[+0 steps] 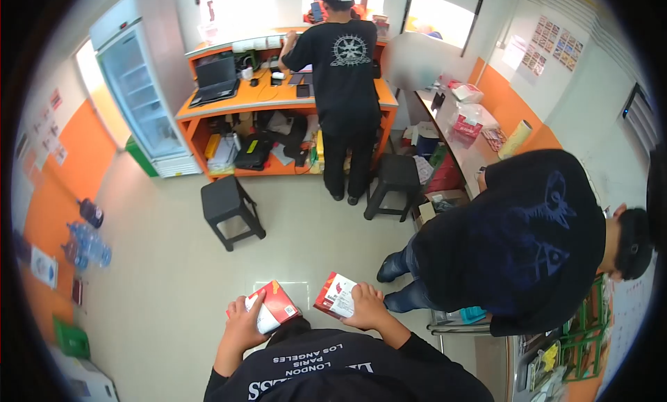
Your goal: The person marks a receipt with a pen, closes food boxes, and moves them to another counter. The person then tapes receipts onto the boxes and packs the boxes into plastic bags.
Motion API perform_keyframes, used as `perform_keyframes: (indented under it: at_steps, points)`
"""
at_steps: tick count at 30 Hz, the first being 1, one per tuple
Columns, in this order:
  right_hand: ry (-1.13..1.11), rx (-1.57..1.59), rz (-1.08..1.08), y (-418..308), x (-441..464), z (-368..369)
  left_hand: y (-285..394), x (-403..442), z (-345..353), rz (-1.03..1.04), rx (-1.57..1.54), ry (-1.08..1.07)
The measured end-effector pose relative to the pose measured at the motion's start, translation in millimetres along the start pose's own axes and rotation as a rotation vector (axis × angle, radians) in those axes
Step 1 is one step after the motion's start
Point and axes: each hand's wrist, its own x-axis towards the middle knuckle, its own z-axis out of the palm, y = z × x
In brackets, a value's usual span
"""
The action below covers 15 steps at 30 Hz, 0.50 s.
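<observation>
Low in the view, my left hand (244,325) is closed on a red and white box (278,309), its fingers spread across the top face. My right hand (367,307) grips a second red and white box (338,296) by its right side, with a white label on top. The two boxes are apart, both held close in front of my black shirt (313,367). Small print on them is too small to read.
A person (347,82) stands at an orange counter (250,96) with a laptop (217,79). Another person (514,242) leans over a side counter at right. Black stools (229,197) (394,176) stand on the floor; bottles (87,245) are at left.
</observation>
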Motion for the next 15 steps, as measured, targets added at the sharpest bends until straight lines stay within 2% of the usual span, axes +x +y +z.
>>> perform_keyframes:
  at_steps: [2, 8, 10, 12, 15]
  points:
    - [-0.009, -0.014, 0.173, 2.1, 22.0, -6.7, -13.8, 48.7, -17.2, 0.053, 0.027, -0.022]
    - [0.124, 0.074, 0.48, 22.1, 69.9, -42.1, -13.7, 227.7, -66.3, 0.262, 0.112, -0.119]
    - [0.175, 0.08, 0.489, 32.0, 86.2, -48.8, -4.1, 284.1, -70.2, 0.353, 0.173, -0.084]
    - [0.227, 0.179, 0.582, 46.2, 112.1, -58.3, 13.4, 341.2, -79.6, 0.345, 0.19, -0.155]
    - [0.339, 0.3, 0.531, 67.5, 153.5, -79.3, 45.8, 407.8, -83.7, 0.351, 0.197, -0.167]
